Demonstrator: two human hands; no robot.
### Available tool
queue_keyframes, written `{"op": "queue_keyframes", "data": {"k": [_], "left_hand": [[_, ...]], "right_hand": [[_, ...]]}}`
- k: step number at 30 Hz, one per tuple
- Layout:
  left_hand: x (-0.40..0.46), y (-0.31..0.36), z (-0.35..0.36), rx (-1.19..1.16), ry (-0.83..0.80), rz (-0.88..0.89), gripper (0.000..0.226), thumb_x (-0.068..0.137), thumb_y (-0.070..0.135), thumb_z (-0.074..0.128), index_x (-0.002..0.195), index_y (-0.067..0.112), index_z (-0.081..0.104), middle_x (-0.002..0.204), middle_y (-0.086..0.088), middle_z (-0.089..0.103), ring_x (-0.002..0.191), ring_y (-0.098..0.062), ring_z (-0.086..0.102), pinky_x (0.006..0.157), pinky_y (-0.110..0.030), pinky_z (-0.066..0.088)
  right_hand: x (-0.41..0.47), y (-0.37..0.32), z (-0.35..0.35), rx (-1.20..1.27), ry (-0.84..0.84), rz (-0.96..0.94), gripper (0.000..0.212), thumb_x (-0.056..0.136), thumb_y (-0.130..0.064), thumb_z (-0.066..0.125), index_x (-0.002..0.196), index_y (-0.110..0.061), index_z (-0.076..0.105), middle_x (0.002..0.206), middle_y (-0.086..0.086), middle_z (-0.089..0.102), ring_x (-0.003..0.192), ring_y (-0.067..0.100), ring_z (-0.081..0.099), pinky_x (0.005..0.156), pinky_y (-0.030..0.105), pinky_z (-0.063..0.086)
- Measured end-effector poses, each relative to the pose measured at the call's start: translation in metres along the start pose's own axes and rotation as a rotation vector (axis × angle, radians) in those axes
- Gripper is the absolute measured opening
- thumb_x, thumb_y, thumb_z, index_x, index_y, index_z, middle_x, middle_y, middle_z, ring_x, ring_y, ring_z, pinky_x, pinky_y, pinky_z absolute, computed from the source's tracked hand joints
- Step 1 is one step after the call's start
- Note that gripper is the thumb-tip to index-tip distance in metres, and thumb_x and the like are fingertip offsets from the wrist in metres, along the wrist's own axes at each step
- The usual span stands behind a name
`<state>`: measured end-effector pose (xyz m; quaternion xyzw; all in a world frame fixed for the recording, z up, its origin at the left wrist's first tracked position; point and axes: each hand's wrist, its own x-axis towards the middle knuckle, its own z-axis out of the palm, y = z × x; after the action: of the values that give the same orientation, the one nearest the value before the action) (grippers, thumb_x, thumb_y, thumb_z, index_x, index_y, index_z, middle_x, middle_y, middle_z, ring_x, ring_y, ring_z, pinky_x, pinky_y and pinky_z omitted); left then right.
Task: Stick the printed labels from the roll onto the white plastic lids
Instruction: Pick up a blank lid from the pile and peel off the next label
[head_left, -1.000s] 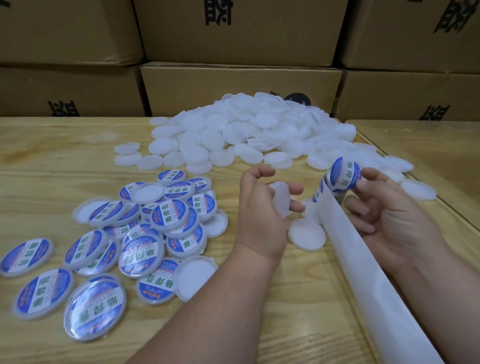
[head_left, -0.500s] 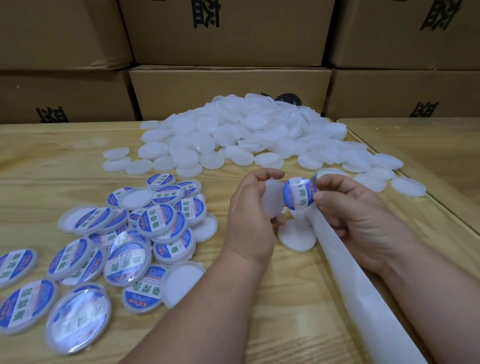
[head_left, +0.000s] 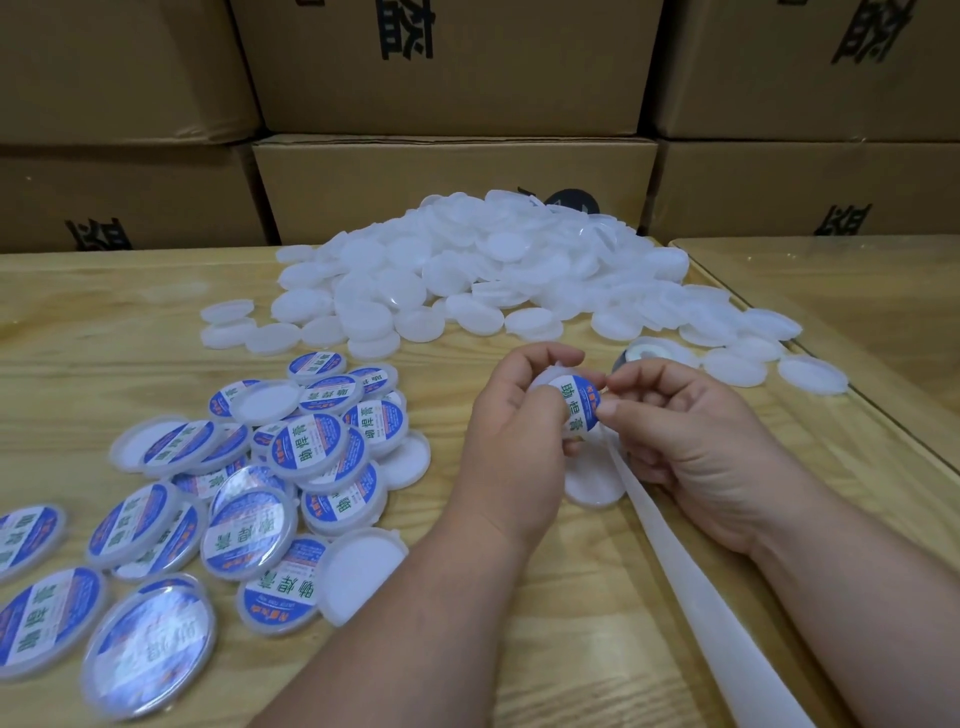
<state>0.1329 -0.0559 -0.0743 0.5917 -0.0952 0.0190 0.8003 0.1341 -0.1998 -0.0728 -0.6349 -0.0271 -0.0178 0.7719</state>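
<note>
We judge ourselves early on: a couple dozen round blue-and-white labelled lids (head_left: 311, 457) lie at eight o'clock on the wooden tabletop (head_left: 545, 649), a far bigger heap of bare white plastic lids (head_left: 493, 275) waits at twelve, and both hands, left (head_left: 514, 441) and right (head_left: 691, 447), pinch one round white plastic lid (head_left: 576, 410) at centre, its printed label on.

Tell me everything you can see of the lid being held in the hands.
The lid is a small round white piece, plastic by its look, held above the wooden table. A blue and white printed label covers its face. The left hand grips it from the left; the right hand pinches its right edge.
</note>
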Motion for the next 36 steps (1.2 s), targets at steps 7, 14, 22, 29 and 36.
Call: {"op": "queue_keyframes", "data": {"k": [7, 14, 22, 29, 36], "left_hand": [[-0.001, 0.004, -0.001, 0.009, -0.017, -0.021, 0.029, 0.076, 0.020, 0.047, 0.083, 0.036, 0.070, 0.095, -0.002, 0.077, 0.074, -0.011, 0.067, 0.060, -0.025, 0.050], [0.001, 0.000, 0.001, 0.082, 0.008, -0.006, 0.024, 0.081, 0.024, 0.052, 0.084, 0.041, 0.069, 0.099, 0.000, 0.077, 0.084, -0.019, 0.068, 0.073, -0.036, 0.054], [0.002, -0.004, 0.002, 0.128, 0.023, 0.025, 0.042, 0.072, 0.010, 0.046, 0.088, 0.043, 0.066, 0.102, 0.002, 0.076, 0.093, -0.024, 0.071, 0.072, -0.034, 0.052], [0.002, -0.007, -0.002, 0.204, 0.053, 0.069, 0.054, 0.082, -0.009, 0.047, 0.104, 0.038, 0.060, 0.103, 0.014, 0.073, 0.091, -0.002, 0.070, 0.067, -0.018, 0.055], [0.003, -0.007, -0.003, 0.260, 0.150, 0.115, 0.055, 0.087, -0.003, 0.058, 0.117, 0.043, 0.058, 0.102, 0.022, 0.072, 0.096, 0.000, 0.070, 0.076, -0.016, 0.055]], "right_hand": [[-0.001, 0.000, -0.001, -0.022, -0.014, 0.002, 0.018, 0.084, 0.000, 0.072, 0.092, -0.012, 0.062, 0.069, -0.010, 0.070, 0.042, 0.005, 0.039, 0.037, 0.018, 0.031], [-0.001, -0.001, 0.001, -0.015, -0.015, 0.018, 0.021, 0.074, -0.008, 0.080, 0.074, -0.028, 0.074, 0.071, 0.000, 0.065, 0.043, 0.007, 0.039, 0.038, 0.019, 0.030], [0.000, 0.001, 0.000, -0.003, -0.027, 0.011, 0.023, 0.058, -0.024, 0.086, 0.077, -0.026, 0.073, 0.069, -0.001, 0.067, 0.045, 0.008, 0.038, 0.037, 0.019, 0.031], [0.002, 0.002, -0.003, -0.001, 0.017, 0.020, 0.026, 0.060, -0.017, 0.091, 0.078, -0.027, 0.074, 0.092, 0.013, 0.074, 0.047, 0.009, 0.051, 0.039, 0.020, 0.034], [-0.001, 0.001, -0.005, 0.049, -0.008, 0.000, 0.010, 0.087, -0.012, 0.069, 0.096, -0.014, 0.065, 0.108, 0.016, 0.077, 0.056, 0.015, 0.063, 0.040, 0.021, 0.038]]}}
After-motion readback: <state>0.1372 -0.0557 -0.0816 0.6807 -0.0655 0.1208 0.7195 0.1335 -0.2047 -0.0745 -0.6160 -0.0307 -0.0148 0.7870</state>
